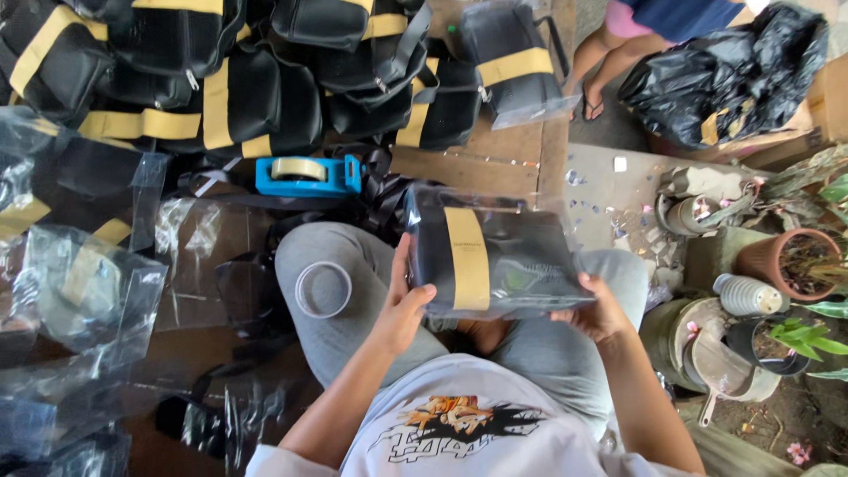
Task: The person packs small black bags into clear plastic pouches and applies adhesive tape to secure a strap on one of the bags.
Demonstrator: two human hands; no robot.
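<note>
Your hands, left (402,309) and right (601,311), closed on bagged pouch (490,256) edges; slick plastic could slip, dropping pouch onto lap.

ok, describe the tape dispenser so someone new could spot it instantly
Start at the pile of black bags with yellow bands across the top of the view. Just below its edge, beyond the person's knee, lies the tape dispenser. It is the only bright blue thing there, carrying a pale roll of tape.
</note>
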